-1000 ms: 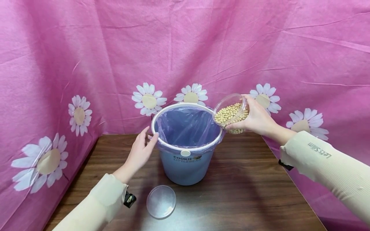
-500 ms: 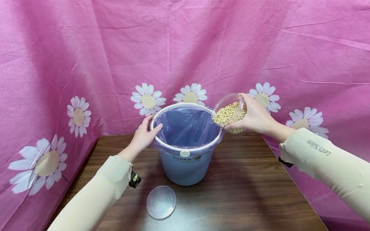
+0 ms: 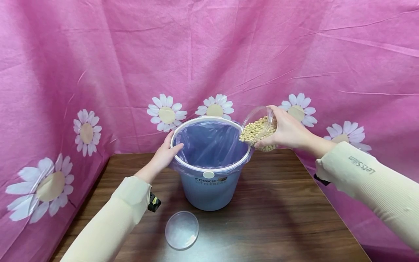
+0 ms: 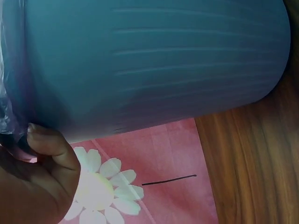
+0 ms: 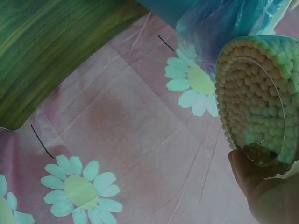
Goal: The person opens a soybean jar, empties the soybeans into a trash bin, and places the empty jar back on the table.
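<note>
Head view bright, mostly sharp. Pale glare on table around clear lid, glint on lid itself. Soft shadow between bucket and table's right edge; broad dark folds on pink cloth. Left wrist view dim: left hand in shade, bucket darker along lower side, cloth flower washed out. Right wrist view hazy, green-tinted, low in contrast; table edge bowed, fine detail soft.

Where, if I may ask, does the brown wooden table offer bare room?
The table is bare right of the round clear lid and bag-lined blue bucket. The bucket's white rim is crowded: left hand, and right hand gripping a clear jar of yellow beans.
</note>
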